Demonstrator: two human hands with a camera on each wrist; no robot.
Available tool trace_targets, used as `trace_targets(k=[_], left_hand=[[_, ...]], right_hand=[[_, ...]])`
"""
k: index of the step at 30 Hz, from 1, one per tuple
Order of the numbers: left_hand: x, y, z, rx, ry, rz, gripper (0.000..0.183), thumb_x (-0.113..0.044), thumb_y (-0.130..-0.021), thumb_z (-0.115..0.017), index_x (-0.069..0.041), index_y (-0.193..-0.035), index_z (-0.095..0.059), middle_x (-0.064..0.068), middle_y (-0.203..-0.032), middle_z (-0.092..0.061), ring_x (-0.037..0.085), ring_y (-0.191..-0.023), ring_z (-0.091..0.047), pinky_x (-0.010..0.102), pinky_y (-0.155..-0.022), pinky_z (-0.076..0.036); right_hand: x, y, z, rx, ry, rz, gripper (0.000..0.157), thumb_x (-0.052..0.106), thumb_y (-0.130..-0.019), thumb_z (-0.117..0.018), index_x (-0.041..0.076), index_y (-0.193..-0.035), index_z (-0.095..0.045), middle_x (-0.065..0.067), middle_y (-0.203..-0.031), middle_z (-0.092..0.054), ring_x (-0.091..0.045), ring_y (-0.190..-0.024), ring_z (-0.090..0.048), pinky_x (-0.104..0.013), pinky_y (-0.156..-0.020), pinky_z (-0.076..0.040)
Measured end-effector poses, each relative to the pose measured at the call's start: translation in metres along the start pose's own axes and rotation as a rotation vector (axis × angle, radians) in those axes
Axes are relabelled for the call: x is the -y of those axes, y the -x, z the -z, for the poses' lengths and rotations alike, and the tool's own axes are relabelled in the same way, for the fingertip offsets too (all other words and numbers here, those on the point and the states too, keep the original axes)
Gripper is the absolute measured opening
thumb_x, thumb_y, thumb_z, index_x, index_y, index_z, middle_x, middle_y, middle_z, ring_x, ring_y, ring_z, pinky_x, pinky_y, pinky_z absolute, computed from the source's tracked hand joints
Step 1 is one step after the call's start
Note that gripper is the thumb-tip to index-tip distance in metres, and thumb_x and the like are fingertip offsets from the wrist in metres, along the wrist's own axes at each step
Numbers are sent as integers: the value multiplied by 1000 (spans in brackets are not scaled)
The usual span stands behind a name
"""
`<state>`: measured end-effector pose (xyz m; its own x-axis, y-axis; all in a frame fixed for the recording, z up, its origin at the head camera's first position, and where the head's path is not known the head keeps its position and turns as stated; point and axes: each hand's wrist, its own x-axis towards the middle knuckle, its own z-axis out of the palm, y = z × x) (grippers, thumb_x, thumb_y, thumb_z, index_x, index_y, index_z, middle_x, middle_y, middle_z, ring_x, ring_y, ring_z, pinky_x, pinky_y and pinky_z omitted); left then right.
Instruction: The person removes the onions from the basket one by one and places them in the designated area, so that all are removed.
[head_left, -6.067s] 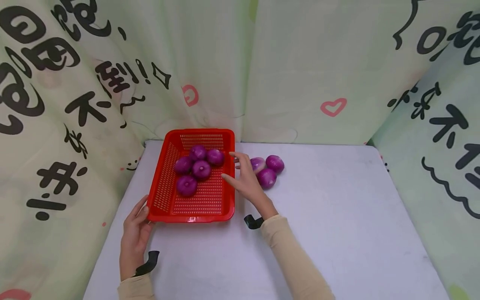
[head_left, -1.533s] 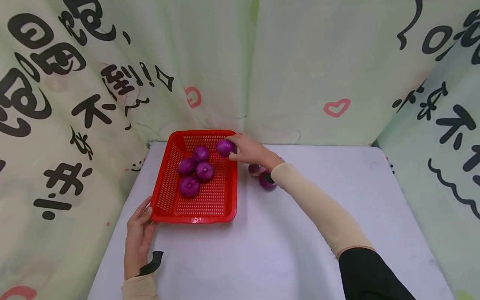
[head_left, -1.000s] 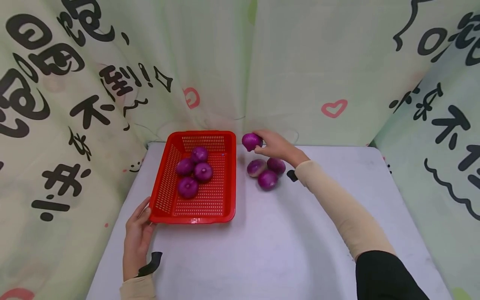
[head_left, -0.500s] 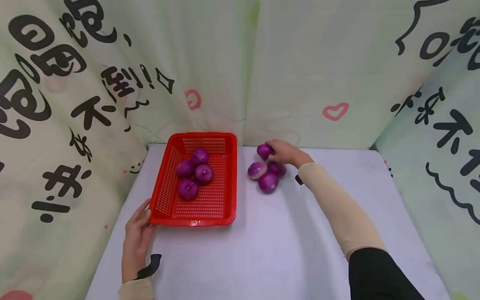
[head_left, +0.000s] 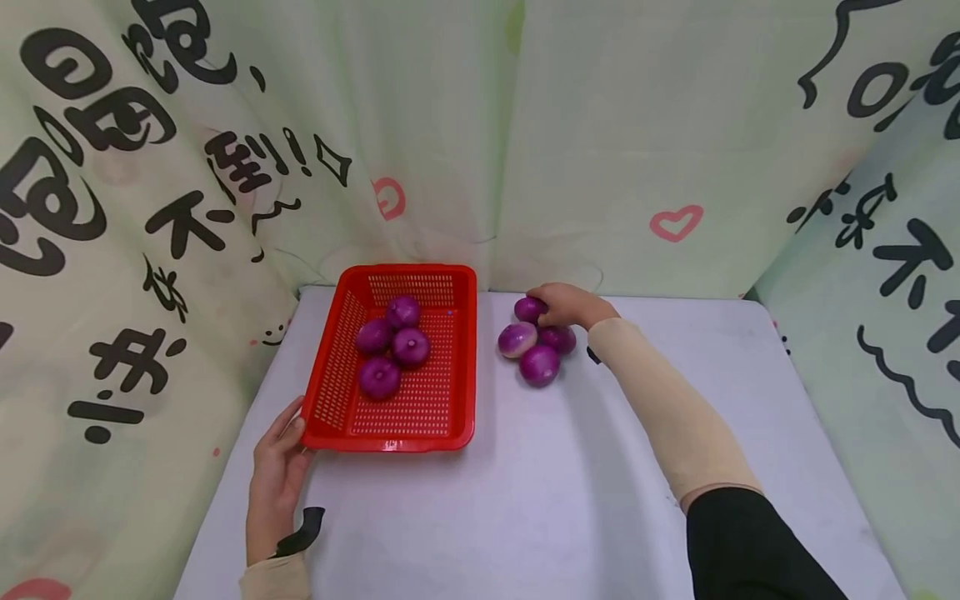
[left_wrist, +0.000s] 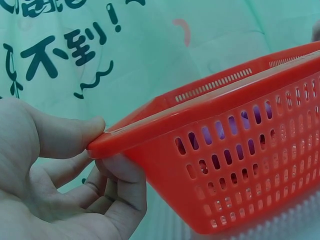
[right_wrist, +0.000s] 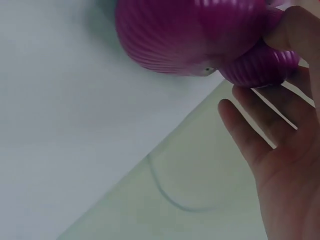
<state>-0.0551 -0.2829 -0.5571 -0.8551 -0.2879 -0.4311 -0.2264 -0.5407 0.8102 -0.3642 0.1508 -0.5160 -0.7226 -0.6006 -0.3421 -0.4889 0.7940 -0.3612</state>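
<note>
My left hand point(head_left: 275, 479) pinches the near left corner of a red plastic basket point(head_left: 450, 417) between thumb and fingers; the left wrist view shows the thumb point(left_wrist: 75, 136) on top of the rim. Several purple onions point(head_left: 380, 377) lie inside the basket. To the right of it, my right hand point(head_left: 572, 305) holds a purple onion point(head_left: 530, 309) low at the back of a small group of three others. One of those, a paler onion point(head_left: 517, 340), lies at the group's left. In the right wrist view the held onion point(right_wrist: 260, 65) is partly hidden behind a nearer onion point(right_wrist: 185, 32).
The basket and onions stand on a white table point(head_left: 525, 492). Its far edge meets a pale green printed curtain point(head_left: 600, 167), which also hangs along both sides. The held onion is close to that far edge.
My right hand has lifted one onion out of the basket's upper right part, carried it right and lowered it behind the other three. My left hand has stayed on the basket's corner.
</note>
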Motion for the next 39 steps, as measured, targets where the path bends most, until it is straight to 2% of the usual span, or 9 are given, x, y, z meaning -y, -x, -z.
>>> trace_targets(k=[8,16,21,29,39], left_hand=[[2,-2,-2,-16,-31,-4,59,-23,-109,-53,-18,-164,-34,-8,-153,-45,11,-128,-57,19,-96,-58],[3,-4,-2,-12,-30,-7,59,-24,-109,-53,-20,-165,-33,-7,-157,-43,13,-132,-53,18,-97,-57],[2,-2,-2,-13,-15,-6,59,-24,-109,-53,-19,-164,-35,-7,-154,-45,12,-130,-56,19,-96,-58],[1,0,2,-14,0,-1,59,-22,-108,-57,-19,-164,-36,-9,-146,-53,11,-128,-59,20,-96,-59],[2,-1,1,0,-16,-11,60,-23,-108,-55,-19,-164,-34,-8,-151,-47,12,-130,-57,19,-96,-58]], right_hand=[[7,4,5,33,-27,3,51,6,-100,-63,1,-150,-52,-21,-143,-59,-37,-133,-55,-53,-116,-47],[7,5,8,16,-43,20,47,5,-100,-60,0,-147,-54,-23,-143,-57,-38,-132,-55,-55,-117,-46],[10,4,7,12,-35,31,45,6,-101,-61,0,-145,-57,-23,-142,-59,-37,-130,-56,-54,-116,-47],[18,4,10,-27,19,104,41,8,-100,-62,-1,-141,-59,-25,-141,-59,-40,-132,-56,-56,-117,-44],[43,8,20,-122,3,200,43,12,-101,-60,2,-143,-59,-22,-145,-58,-39,-137,-52,-54,-119,-43]])
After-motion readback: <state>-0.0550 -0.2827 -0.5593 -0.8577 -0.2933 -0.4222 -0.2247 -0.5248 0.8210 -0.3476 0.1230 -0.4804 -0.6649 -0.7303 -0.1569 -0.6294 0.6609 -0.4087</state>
